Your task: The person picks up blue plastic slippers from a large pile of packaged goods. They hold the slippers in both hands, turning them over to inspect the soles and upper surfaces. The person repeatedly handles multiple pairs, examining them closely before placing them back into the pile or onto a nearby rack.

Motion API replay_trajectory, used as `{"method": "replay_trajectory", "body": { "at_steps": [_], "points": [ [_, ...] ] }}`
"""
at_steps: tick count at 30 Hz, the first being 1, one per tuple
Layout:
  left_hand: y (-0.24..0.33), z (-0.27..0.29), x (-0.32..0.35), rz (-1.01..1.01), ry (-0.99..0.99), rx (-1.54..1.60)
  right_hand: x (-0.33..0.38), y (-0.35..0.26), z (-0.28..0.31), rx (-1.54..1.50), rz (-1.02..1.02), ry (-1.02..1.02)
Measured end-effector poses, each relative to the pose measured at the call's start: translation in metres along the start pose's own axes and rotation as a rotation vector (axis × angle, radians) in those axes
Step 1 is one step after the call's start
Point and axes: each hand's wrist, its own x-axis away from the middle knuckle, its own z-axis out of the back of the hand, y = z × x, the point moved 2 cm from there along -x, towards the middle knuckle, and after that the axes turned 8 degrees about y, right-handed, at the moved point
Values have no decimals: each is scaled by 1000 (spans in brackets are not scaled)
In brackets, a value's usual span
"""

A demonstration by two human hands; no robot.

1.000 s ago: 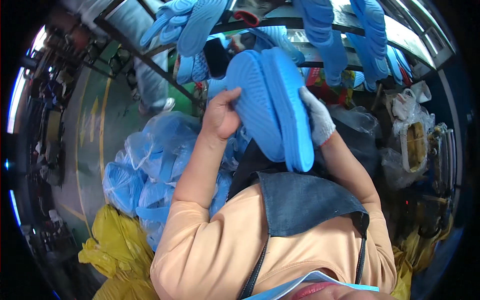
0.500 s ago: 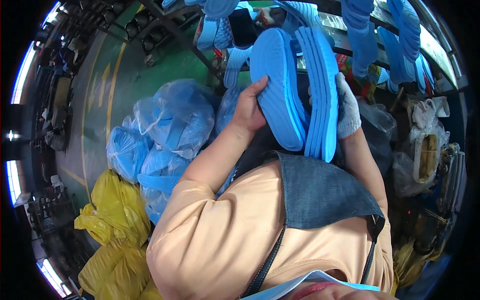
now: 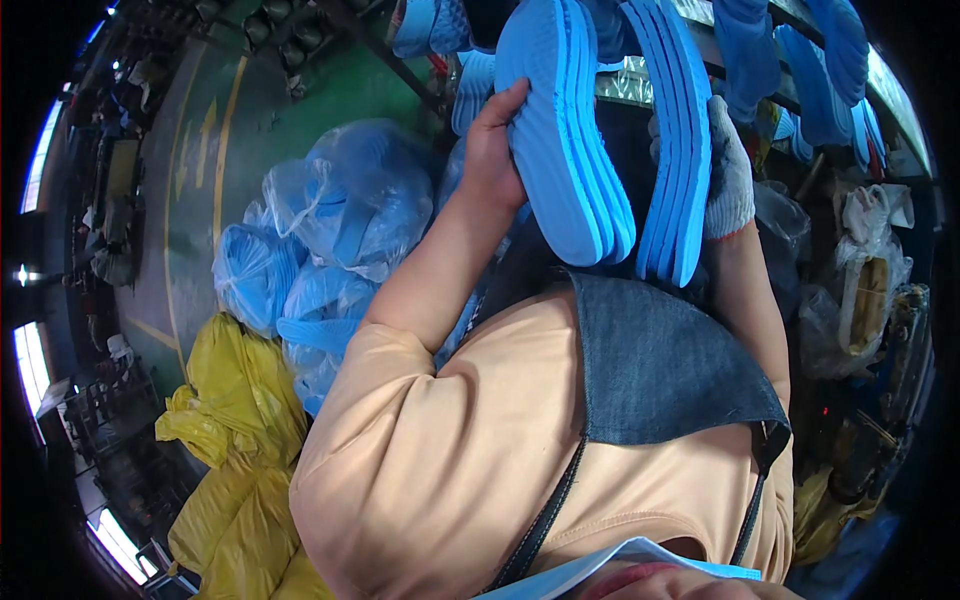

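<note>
My bare left hand [image 3: 494, 150] is closed on the outer edge of a stack of blue shoe soles [image 3: 560, 140], its thumb lying over the top sole. The stack shows several ridged layers pressed together. My right hand [image 3: 731, 185], in a pale knit glove with an orange cuff edge, grips a second stack of blue soles [image 3: 672, 150] from its right side. That stack is turned on edge, so its layers show as long strips. A narrow gap parts the two stacks. Most of my fingers are hidden behind the soles.
More blue soles hang on a dark metal rack [image 3: 800, 100] ahead and to the right. Clear bags of blue soles [image 3: 345, 200] and yellow sacks [image 3: 235, 400] are piled at left. A marked green floor [image 3: 285, 140] lies beyond. Clear plastic bags [image 3: 865, 270] sit at right.
Both hands have moved forward and slightly right with the stacks, away from my body. The left stack has turned to show more of its layered side, and the gap between the stacks is wider.
</note>
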Motion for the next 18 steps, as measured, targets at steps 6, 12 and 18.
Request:
{"method": "replay_trajectory", "body": {
  "at_steps": [6,12,18],
  "points": [
    [14,-1,2,-96,265,-131,-5,0,12,59,12,127],
    [21,8,7,-115,356,-173,-9,-5,28,84,76,172],
    [18,16,2,-90,316,-195,-6,-12,30,98,111,267]
  ]
}}
